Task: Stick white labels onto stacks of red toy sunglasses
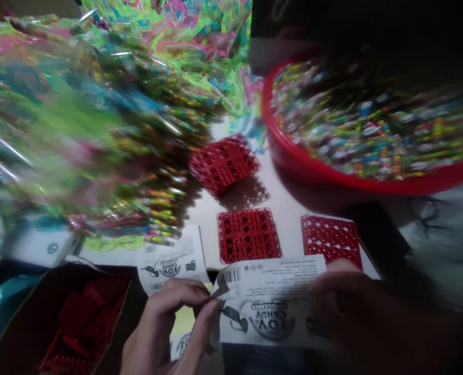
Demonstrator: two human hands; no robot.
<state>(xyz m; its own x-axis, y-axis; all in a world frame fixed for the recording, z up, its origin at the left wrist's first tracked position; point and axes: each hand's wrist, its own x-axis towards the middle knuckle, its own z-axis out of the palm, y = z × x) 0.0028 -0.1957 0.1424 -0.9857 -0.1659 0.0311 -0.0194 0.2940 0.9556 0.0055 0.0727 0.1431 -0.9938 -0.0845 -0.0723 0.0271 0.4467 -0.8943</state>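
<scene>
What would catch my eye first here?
Probably the glossy, neon-bright heap filling the left and back, and the wide red tub at right, full of small multicoloured pieces. Nearer, between them, red lattice pieces stand out on the white surface. At the front, two hands, left and right, hold a printed "Toy Candy" paper.

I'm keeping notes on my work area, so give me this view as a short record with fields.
Left hand: pinching the printed label's left end
Right hand: at the label's right end, grip too dark to tell
Printed label: "TOY CANDY" upside down in view
White surface: three groups of red lattice pieces
Red tub: many small colorful items
Box, lower left: more red pieces
</scene>
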